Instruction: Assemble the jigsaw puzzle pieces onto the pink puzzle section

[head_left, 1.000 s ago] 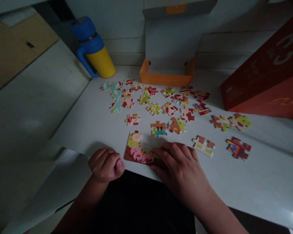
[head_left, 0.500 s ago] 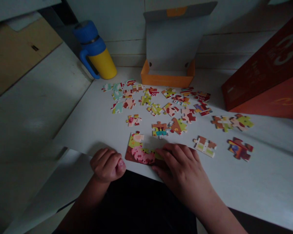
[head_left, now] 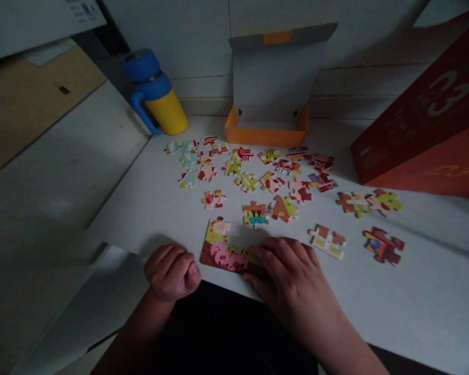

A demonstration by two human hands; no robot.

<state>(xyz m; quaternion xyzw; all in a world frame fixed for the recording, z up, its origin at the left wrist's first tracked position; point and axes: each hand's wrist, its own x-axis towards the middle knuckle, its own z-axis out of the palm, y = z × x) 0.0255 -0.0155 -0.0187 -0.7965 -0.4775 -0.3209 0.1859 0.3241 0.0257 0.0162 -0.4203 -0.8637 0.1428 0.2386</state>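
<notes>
A joined corner of a jigsaw puzzle [head_left: 230,256], with a pink pig on green and brown, lies at the table's front edge. My right hand [head_left: 289,268] covers its right end, fingers and thumb closed on a puzzle piece there that is mostly hidden. To the left, my left hand [head_left: 172,273] is curled into a fist by the table edge, apart from the puzzle, with nothing showing in it. Just beyond the joined part lie a brown, green and teal piece [head_left: 255,214] and a brown and green piece [head_left: 284,208].
Several loose pieces [head_left: 247,181] spread across the table [head_left: 140,208]. At right are a fence piece [head_left: 327,240] and a dark red piece [head_left: 384,245]. An open orange box [head_left: 266,136], a blue and yellow bottle [head_left: 168,112] and a large red box [head_left: 418,146] stand behind.
The view has tilted up slightly, so the table things appear lower. Both hands hold nearly the same positions, and the pieces lie as before.
</notes>
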